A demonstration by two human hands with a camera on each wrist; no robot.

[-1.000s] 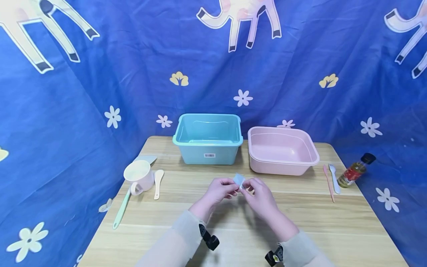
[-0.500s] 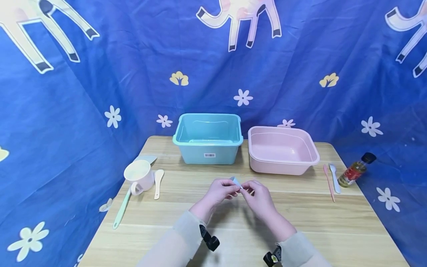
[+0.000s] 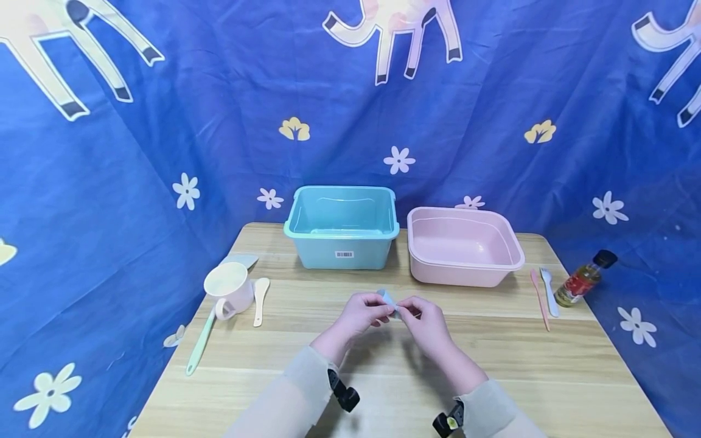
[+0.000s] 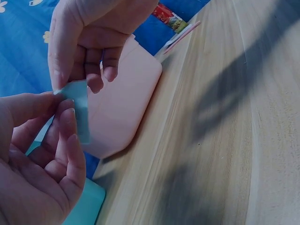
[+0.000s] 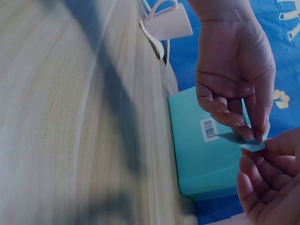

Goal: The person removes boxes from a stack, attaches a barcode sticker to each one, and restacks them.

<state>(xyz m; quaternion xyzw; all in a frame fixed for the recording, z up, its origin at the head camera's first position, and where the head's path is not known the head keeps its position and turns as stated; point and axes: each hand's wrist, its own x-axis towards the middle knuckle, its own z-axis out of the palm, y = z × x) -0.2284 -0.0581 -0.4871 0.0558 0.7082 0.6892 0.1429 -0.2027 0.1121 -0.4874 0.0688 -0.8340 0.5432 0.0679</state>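
Between both hands, above the middle of the table, is a small light-blue sheet of thin, paper-like material [image 3: 386, 297]. My left hand [image 3: 358, 313] pinches one edge of it between thumb and fingers. Thumb and index finger of my right hand [image 3: 429, 325] pinch the same piece close beside, the fingertips of both hands almost meeting. In the left wrist view a flat, straight-edged part of the sheet [image 4: 81, 110] hangs below the right hand's fingers. The right wrist view shows it bent, with a pointed flap [image 5: 251, 145]; the rest is hidden by fingers.
Behind the hands stand a teal bin [image 3: 343, 246] and a pink basin [image 3: 465, 275]. Left are a white mug [image 3: 232, 292], a green-handled spatula [image 3: 200, 344] and a white spoon [image 3: 259, 304]. Right are a pink utensil [image 3: 539, 301], a blue fork [image 3: 549, 293] and a black-capped bottle [image 3: 580, 285].
The blue sheet stood up broad above the fingertips a second ago; now it is tilted left and shows narrower. The right hand's fingers have shifted slightly on it; the left hand stays put.
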